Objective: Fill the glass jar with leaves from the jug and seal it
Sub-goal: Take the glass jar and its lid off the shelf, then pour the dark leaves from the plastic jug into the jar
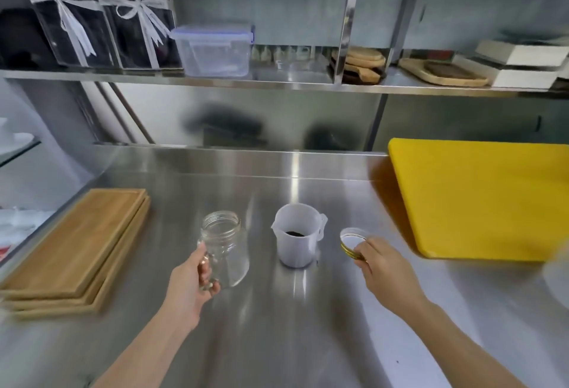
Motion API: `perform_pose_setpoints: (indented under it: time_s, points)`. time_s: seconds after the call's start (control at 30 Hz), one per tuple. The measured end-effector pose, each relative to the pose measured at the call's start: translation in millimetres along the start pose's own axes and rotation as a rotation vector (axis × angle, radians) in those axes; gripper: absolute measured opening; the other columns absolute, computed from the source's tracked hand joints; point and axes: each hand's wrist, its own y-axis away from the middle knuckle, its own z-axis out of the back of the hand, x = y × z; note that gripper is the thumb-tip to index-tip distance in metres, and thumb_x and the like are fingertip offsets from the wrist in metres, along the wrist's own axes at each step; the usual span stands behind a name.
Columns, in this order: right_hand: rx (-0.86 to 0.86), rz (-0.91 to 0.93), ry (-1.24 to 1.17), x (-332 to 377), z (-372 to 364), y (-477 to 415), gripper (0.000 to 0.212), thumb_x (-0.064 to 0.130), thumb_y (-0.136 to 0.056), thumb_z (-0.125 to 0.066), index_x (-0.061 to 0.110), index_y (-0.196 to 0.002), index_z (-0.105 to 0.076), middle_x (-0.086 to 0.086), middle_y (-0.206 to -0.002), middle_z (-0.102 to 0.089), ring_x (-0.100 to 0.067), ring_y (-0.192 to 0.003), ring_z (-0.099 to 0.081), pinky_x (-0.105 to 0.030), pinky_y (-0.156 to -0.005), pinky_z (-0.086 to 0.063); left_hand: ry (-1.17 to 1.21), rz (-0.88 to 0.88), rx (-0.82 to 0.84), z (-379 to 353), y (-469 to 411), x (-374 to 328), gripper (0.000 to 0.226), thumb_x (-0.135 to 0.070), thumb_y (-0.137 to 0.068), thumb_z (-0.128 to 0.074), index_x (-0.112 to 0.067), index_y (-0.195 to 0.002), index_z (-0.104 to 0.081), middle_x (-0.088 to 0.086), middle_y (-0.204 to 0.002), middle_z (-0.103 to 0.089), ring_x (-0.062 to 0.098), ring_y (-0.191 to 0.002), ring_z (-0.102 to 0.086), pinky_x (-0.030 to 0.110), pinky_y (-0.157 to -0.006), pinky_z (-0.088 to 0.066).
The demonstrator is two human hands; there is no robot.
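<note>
At lower centre the left hand point(187, 283) clamps the empty glass jar point(224, 249) by its handle while the right hand point(383, 267) pinches the lid point(352, 241), so a careless reach could topple the jug point(297, 235) between them.

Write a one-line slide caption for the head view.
Left hand holds the empty glass jar by its handle, right hand holds its lid, jug of dark leaves between.

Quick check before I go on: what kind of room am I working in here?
Most likely a commercial kitchen or food prep room. The stainless steel counter runs under steel wall shelves, a yellow cutting board lies on the right, and stacked wooden boards lie on the left.
</note>
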Motion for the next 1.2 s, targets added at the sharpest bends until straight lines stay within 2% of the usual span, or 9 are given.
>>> perform_pose_setpoints:
  time_s: [0.13,0.33,0.6,0.7,0.77,0.83,1.0,1.1,1.2]
  points:
    - [0.060,0.042,0.020,6.9,-27.1,25.9,0.038,-0.012,-0.049,-0.079,0.003,-0.083,-0.070,-0.017,-0.081,-0.071,-0.037,-0.067,-0.066,-0.040,-0.052,-0.057,-0.042,-0.011,-0.040,3.2,9.8,24.3,0.035,-0.034,-0.087,-0.061,-0.019,-0.058,-0.051,-0.010,-0.038,-0.035,0.006,-0.032,-0.030,0.027,-0.051,-0.033]
    - [0.157,0.078,0.081,17.4,-52.2,48.3,0.050,-0.004,-0.030,-0.086,0.019,-0.073,-0.072,-0.002,-0.069,-0.070,-0.023,-0.057,-0.065,-0.022,-0.044,-0.047,-0.019,-0.016,-0.064,7.2,13.1,50.9,0.033,-0.034,-0.086,-0.062,-0.016,-0.060,-0.054,-0.006,-0.043,-0.036,0.008,-0.035,-0.031,0.023,-0.040,-0.040]
    - [0.276,0.124,0.143,20.1,-75.7,64.2,0.043,0.007,-0.036,-0.087,0.024,-0.072,-0.071,0.005,-0.061,-0.064,-0.016,-0.051,-0.061,-0.016,-0.047,-0.043,-0.097,-0.052,0.010,13.7,11.4,60.5,0.045,-0.038,-0.089,-0.058,-0.013,-0.053,-0.047,-0.004,-0.043,-0.036,0.012,-0.041,-0.034,0.029,-0.047,-0.047]
    - [0.367,0.116,0.127,18.5,-74.0,62.4,0.032,0.019,-0.061,-0.078,0.019,-0.091,-0.067,0.001,-0.084,-0.067,-0.019,-0.073,-0.065,-0.025,-0.061,-0.048,-0.159,-0.082,0.039,17.0,9.0,59.5,0.048,-0.037,-0.090,-0.056,-0.013,-0.050,-0.044,-0.003,-0.045,-0.035,0.015,-0.046,-0.035,0.031,-0.050,-0.051]
    - [0.466,0.125,0.122,14.8,-72.2,54.3,0.033,0.029,-0.082,-0.055,0.022,-0.114,-0.055,0.001,-0.112,-0.058,-0.020,-0.102,-0.055,-0.030,-0.080,-0.039,-0.219,-0.136,0.061,18.4,7.8,58.8,0.052,-0.037,-0.092,-0.053,-0.014,-0.048,-0.038,-0.001,-0.048,-0.032,0.018,-0.051,-0.034,0.033,-0.052,-0.049]
    - [0.498,0.122,0.099,12.8,-68.7,42.1,0.032,0.031,-0.086,-0.047,0.024,-0.117,-0.051,0.003,-0.121,-0.052,-0.018,-0.111,-0.047,-0.031,-0.083,-0.032,-0.274,-0.199,0.074,19.2,6.9,58.2,0.055,-0.038,-0.093,-0.049,-0.016,-0.047,-0.030,-0.001,-0.048,-0.027,0.017,-0.051,-0.029,0.031,-0.053,-0.041]
    - [0.227,-0.029,-0.055,11.4,-45.8,-1.2,0.015,0.020,-0.088,-0.052,0.016,-0.099,-0.061,-0.002,-0.105,-0.059,-0.021,-0.099,-0.054,-0.034,-0.078,-0.035,-0.328,-0.261,0.035,19.8,-3.6,58.5,0.056,-0.042,-0.094,-0.047,-0.021,-0.052,-0.015,-0.006,-0.048,-0.015,0.014,-0.049,-0.014,0.034,-0.056,-0.018]
    - [0.104,-0.225,-0.325,7.2,-38.4,-27.0,0.007,0.006,-0.085,-0.058,0.006,-0.088,-0.065,-0.011,-0.093,-0.063,-0.027,-0.084,-0.058,-0.037,-0.078,-0.045,-0.346,-0.284,0.024,21.5,-13.3,61.6,0.061,-0.040,-0.095,-0.046,-0.029,-0.043,-0.015,-0.010,-0.045,-0.015,0.012,-0.046,-0.013,0.035,-0.056,-0.016]
    - [0.034,-0.365,-0.416,-2.0,-42.2,-52.3,0.010,0.003,-0.085,-0.058,0.004,-0.093,-0.063,-0.013,-0.096,-0.063,-0.021,-0.081,-0.053,-0.031,-0.074,-0.041,-0.335,-0.267,0.073,23.7,-27.0,59.8,0.059,-0.035,-0.094,-0.049,-0.027,-0.044,-0.018,-0.010,-0.046,-0.018,0.012,-0.045,-0.016,0.034,-0.054,-0.018]
